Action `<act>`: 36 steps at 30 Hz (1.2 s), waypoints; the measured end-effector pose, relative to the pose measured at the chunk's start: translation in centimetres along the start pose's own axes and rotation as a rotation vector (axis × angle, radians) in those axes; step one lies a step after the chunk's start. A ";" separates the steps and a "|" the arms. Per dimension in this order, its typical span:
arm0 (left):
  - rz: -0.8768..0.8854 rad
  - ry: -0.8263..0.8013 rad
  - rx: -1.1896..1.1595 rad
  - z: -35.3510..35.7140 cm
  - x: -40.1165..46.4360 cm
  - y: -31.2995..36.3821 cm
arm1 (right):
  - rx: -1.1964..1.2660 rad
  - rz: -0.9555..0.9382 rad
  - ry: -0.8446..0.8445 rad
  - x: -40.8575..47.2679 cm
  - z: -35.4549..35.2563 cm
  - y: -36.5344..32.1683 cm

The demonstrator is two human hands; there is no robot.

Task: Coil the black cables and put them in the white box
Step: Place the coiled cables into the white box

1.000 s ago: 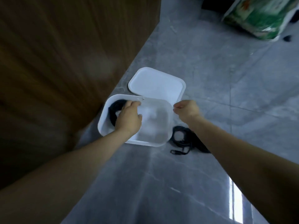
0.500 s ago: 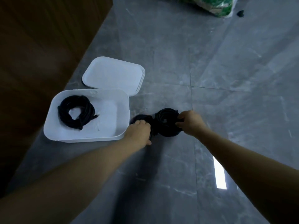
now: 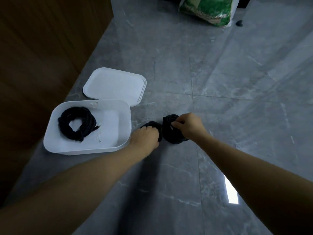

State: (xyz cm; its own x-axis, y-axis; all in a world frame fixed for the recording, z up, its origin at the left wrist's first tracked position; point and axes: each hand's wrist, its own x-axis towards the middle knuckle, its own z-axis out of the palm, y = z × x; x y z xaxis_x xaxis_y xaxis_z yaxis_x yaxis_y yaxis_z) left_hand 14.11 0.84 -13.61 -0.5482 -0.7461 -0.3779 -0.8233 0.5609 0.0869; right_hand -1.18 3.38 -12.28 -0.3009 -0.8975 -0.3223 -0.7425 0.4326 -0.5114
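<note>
A white box (image 3: 125, 143) stands open on the grey floor, with one coiled black cable (image 3: 77, 123) lying in its left half. Just right of the box, a second black cable (image 3: 171, 134) lies on the floor in two bunches. My left hand (image 3: 145, 136) grips the smaller left bunch, covering most of it. My right hand (image 3: 188, 125) pinches the top of the larger right bunch with curled fingers.
The box's white lid (image 3: 115, 86) lies flat behind the box. A dark wooden panel (image 3: 42, 56) rises along the left. A green printed bag (image 3: 208, 9) and a small black object (image 3: 239, 22) sit far back on the floor.
A second ago my left hand was inside the box at the first coil. Both hands have since moved to the cable on the floor and gripped it; in the last half second they barely shifted.
</note>
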 end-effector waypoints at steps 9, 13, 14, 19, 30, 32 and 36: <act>0.109 0.269 -0.039 -5.6 -2.2 -0.8 | 0.607 0.077 -0.085 -1.0 -2.4 -5.8; 0.063 0.416 0.094 -6.6 -3.4 -4.2 | 0.866 0.062 -0.118 -0.7 -1.5 -9.5; 0.048 0.429 0.121 -6.8 -3.8 -5.2 | 0.876 0.062 -0.133 -0.6 -1.0 -10.6; -0.041 0.432 0.182 -6.7 -5.6 -10.3 | 1.015 0.127 -0.185 -0.4 2.1 -15.8; -0.222 0.400 0.249 -4.9 -7.1 -21.1 | 1.110 0.110 -0.206 1.4 12.4 -24.2; -0.228 0.404 0.242 -3.4 -6.8 -22.5 | 1.092 0.127 -0.206 1.9 14.3 -24.7; -0.202 0.353 0.226 -1.0 -5.7 -23.8 | 1.118 0.204 -0.200 2.7 17.1 -24.0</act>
State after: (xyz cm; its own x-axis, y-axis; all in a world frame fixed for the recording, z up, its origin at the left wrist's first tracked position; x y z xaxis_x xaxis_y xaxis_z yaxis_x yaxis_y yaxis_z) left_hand 36.70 -8.57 -12.60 -0.4293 -0.9028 -0.0264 -0.8873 0.4270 -0.1742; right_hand 26.10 -7.97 -14.52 -0.1803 -0.8160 -0.5492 0.2835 0.4916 -0.8234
